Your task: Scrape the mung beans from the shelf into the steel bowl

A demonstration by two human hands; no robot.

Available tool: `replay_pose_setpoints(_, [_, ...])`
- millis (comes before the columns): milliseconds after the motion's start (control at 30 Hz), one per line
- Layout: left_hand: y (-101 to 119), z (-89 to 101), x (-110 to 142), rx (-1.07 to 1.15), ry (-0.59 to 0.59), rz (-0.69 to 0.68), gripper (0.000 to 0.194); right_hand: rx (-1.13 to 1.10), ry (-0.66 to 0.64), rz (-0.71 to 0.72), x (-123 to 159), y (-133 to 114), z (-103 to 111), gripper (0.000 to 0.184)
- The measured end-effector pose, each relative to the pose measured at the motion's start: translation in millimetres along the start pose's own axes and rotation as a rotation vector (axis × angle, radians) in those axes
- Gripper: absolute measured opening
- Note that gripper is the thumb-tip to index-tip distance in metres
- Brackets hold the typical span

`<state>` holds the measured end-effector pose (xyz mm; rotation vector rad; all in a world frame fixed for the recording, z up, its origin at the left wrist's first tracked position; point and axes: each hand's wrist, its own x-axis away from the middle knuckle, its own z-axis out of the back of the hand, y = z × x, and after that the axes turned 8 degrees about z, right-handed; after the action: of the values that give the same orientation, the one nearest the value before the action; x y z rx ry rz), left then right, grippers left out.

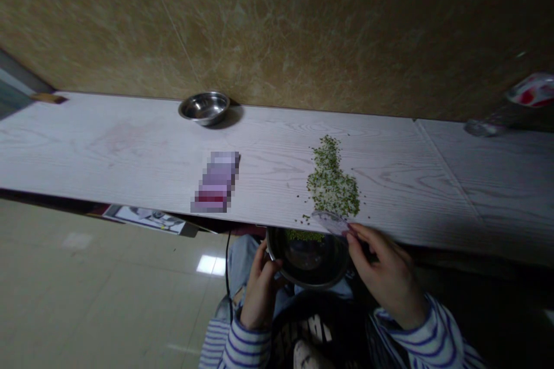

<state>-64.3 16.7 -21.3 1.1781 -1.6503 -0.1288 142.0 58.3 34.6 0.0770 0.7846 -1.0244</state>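
A metal bowl (309, 274) is held just under the table's near edge, over the lap. My left hand (261, 291) grips its left rim with the thumb on top. Green grains show inside at the bowl's far side. Between the thumb and fingers of my right hand (387, 271) is a thin, clear plastic disc (329, 221), perhaps a lid. Its far end lies at the near side of a pile of green and white grains (333, 184) spread on the table. A few dark grains are scattered around the pile.
Against the wall stands a small metal bowl (205, 108). A blurred-out purple phone-shaped object (215, 181) lies on the narrow white table (268, 184). A clear bottle with a red and white label (497, 118) lies at the far right. Papers (149, 219) stick out below the table edge.
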Motion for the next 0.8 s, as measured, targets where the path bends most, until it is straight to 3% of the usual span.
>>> replay_pose_setpoints(400, [1, -1.4, 1, 0.005, 0.008, -0.005, 0.055, 0.044, 0.014, -0.02, -2, 2, 1, 0.017])
replay_pose_setpoints(800, [1, 3.8, -1, 0.005, 0.046, -0.007, 0.056, -0.047, -0.072, 0.037, -13, -8, -9, 0.018])
